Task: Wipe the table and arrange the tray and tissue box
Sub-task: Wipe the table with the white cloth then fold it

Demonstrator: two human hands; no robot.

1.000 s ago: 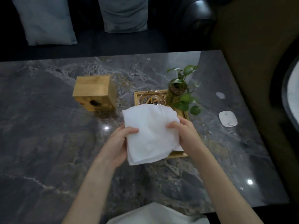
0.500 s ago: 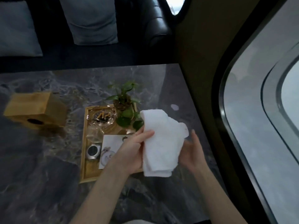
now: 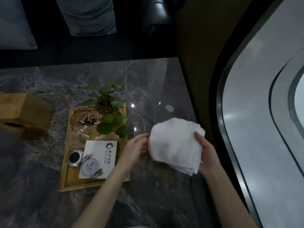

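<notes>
A folded white cloth is held above the right part of the dark marble table. My right hand grips its right edge from below. My left hand touches its left edge with the fingertips. Left of the hands a wooden tray lies on the table. A wooden tissue box stands at the left edge of view, tipped so its round opening faces forward.
The tray carries a glass ashtray with cigarette butts, a small green plant, a printed card and a small metal piece. A dark sofa with grey cushions runs behind the table. A curved window fills the right.
The view has swung to the right. Both hands have carried the cloth from over the tray to the table's right side, and the right hand now holds it from underneath.
</notes>
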